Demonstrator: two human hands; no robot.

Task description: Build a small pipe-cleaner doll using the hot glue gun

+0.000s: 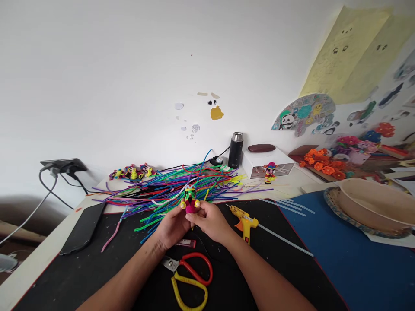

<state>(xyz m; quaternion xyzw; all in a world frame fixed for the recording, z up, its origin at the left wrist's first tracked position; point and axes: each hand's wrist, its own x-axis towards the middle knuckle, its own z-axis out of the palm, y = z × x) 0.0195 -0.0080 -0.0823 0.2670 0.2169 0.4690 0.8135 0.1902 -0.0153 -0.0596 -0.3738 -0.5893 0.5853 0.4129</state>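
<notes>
A small pipe-cleaner figure [190,200], with a green face, yellow hands and a magenta body, is held upright between both hands above the black mat. My left hand [170,225] has its fingers closed round the figure's left side and lower part. From the right, my right hand [212,219] pinches it with thumb and fingers. Scissors [194,276] with one red and one yellow handle lie below the hands, and a small red-and-white packet [187,243] is just above them. A yellow glue gun [244,221] with a glue stick rests to the right.
Colourful pipe cleaners [155,190] spread across the back. Behind them stand a black flask [235,150] and a white box [269,162], with another figure [269,172] in front. Finished figures [132,172] lie back left, a phone-like black slab [83,228] left, a round bowl [376,205] right.
</notes>
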